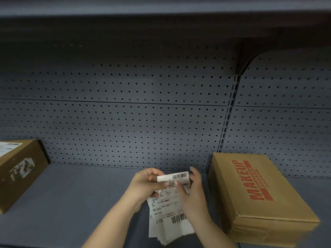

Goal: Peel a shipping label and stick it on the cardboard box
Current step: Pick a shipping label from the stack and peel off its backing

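Holding a fanned stack of shipping labels point(168, 219) above the grey shelf point(80, 197), the left hand point(145, 185) is gripping the upper part of the sheets while the rest is hanging down below both wrists. The right hand point(192, 192) is pinching the top label's folded-over edge point(173, 176) — a white strip showing a barcode — and the strip is sitting between the two hands, touching the fingertips of each. How far it is peeled from its backing cannot be told through the blur.

Just beside the right hand, to its right, a closed cardboard box point(258, 194) is lying flat on the shelf, its lid printed with "MAKEUP" in red block letters; it appears to be resting on a second box of the same kind. Well apart from the left hand, off to its left, another cardboard box point(21, 169) is sitting with a white label on its top and a torn, patchy sticker remnant on its side.

Beyond the hands, a perforated metal back panel point(125, 122) is rising behind the shelf — dull blue-grey, dotted with even rows of holes. Nothing is lying between the hands and the printed box.
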`<state>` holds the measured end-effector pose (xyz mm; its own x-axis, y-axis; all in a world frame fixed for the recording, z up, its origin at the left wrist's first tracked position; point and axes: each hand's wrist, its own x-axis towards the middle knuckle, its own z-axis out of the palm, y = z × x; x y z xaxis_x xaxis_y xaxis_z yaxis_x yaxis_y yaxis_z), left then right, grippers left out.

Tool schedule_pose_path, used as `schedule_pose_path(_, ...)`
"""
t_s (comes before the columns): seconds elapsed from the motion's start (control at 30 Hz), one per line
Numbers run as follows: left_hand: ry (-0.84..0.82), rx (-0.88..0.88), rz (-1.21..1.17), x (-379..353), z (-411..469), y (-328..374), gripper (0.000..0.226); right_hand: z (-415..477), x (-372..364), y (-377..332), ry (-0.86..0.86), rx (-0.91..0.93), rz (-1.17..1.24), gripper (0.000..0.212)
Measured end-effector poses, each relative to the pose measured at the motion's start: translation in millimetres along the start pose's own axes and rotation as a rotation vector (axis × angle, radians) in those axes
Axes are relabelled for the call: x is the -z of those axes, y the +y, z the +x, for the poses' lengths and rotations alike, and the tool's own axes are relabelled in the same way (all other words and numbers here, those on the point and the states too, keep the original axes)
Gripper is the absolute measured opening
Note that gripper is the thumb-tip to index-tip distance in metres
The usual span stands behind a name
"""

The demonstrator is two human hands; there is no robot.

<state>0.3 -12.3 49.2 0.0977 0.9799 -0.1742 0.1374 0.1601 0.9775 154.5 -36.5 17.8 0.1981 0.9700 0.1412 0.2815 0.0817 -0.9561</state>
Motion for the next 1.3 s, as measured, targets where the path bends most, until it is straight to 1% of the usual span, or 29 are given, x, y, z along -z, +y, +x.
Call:
schedule_pose_path(0.07,-0.009,-0.012,-0.040,3.0,-9.4,7.4,0.024,3.6,2.7,-13.6,-0.002,-0.088,0.093,0.031)
schedule_pose_path(0.13,-0.025,-0.020,-0.089,8.2,-17.9,14.3,0.015,5.0,7.4,-22.9,0.000,-0.062,0.083,0.012)
schedule_pose_path(0.2,-0.033,-0.024,-0.126,16.1,-25.2,19.8,0.006,5.1,11.0,-31.7,-0.015,-0.005,0.039,0.006)
schedule_pose_path(0.43,-0.061,-0.011,0.004,34.5,-41.1,28.9,0.015,-0.1,18.4,-53.4,-0.132,0.083,-0.116,0.017)
schedule_pose_path(0.63,-0.095,-0.021,0.074,37.4,-47.4,32.9,0.021,-3.8,24.8,-61.9,-0.196,0.112,-0.201,0.018)
schedule_pose_path(0.87,-0.137,0.000,0.119,34.1,-49.9,34.8,0.032,-1.1,29.4,-60.0,-0.234,0.090,-0.241,0.015)
schedule_pose_path(0.93,-0.133,0.016,0.073,29.8,-50.8,34.3,0.033,1.5,27.8,-56.2,-0.248,0.081,-0.224,0.014)
schedule_pose_path(0.97,-0.123,0.024,0.026,26.6,-51.1,33.2,0.033,2.5,26.7,-52.8,-0.235,0.094,-0.249,0.020)
schedule_pose_path(1.03,-0.087,0.035,-0.090,17.9,-51.3,29.9,0.031,0.8,25.0,-46.7,-0.120,0.207,-0.328,0.037)
schedule_pose_path(1.07,-0.069,0.033,-0.146,12.0,-51.3,27.8,0.029,-3.5,24.5,-46.0,-0.051,0.282,-0.305,0.035)
schedule_pose_path(1.1,-0.053,0.025,-0.198,5.0,-51.1,25.9,0.027,-9.7,24.3,-47.0,-0.007,0.332,-0.246,0.027)
schedule_pose_path(1.13,-0.038,0.014,-0.246,-2.0,-51.4,24.2,0.024,-16.5,23.9,-48.2,0.000,0.342,-0.176,0.017)
schedule_pose_path(1.17,-0.025,-0.001,-0.282,-9.1,-51.5,22.8,0.021,-22.4,23.7,-49.0,-0.020,0.327,-0.113,0.010)
schedule_pose_path(1.23,0.009,-0.035,-0.302,-22.2,-51.4,19.8,0.018,-30.7,25.5,-49.1,-0.075,0.266,-0.034,0.011)
schedule_pose_path(1.3,0.048,-0.075,-0.284,-30.3,-51.0,16.8,0.016,-32.6,28.9,-47.4,-0.093,0.223,-0.004,0.010)
